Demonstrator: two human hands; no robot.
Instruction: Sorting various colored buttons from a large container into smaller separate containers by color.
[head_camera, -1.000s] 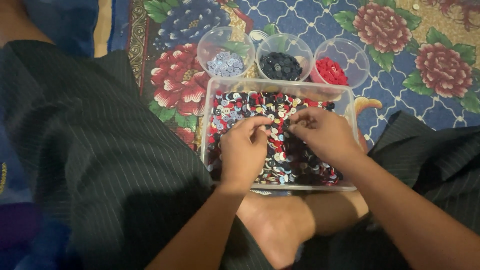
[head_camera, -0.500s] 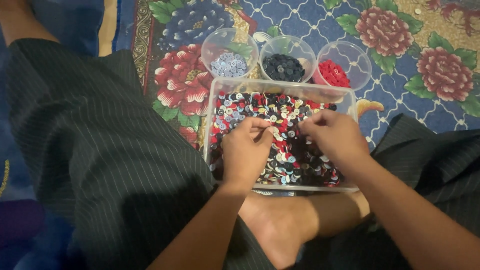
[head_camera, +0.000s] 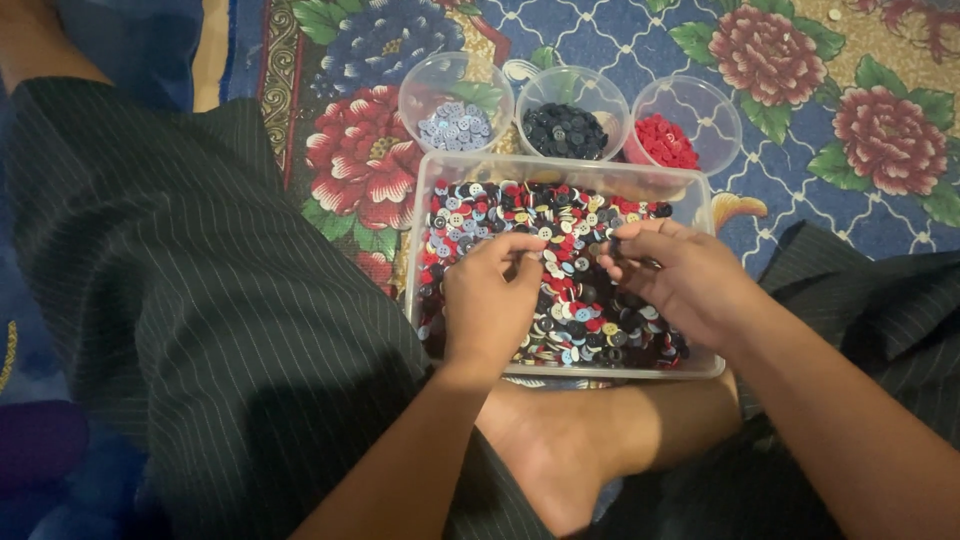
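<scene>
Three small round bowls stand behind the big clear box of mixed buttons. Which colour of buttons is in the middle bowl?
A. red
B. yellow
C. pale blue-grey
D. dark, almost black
D: the middle bowl holds dark, almost black buttons, while the bowl to its left holds pale blue-grey ones and the bowl to its right holds red ones.

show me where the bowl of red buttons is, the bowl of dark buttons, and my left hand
Red button bowl (head_camera: 718, 108), head view, on its clear right wall.
Dark button bowl (head_camera: 572, 82), head view, on its far wall.
Left hand (head_camera: 490, 300), head view, on the back of the hand.
</scene>
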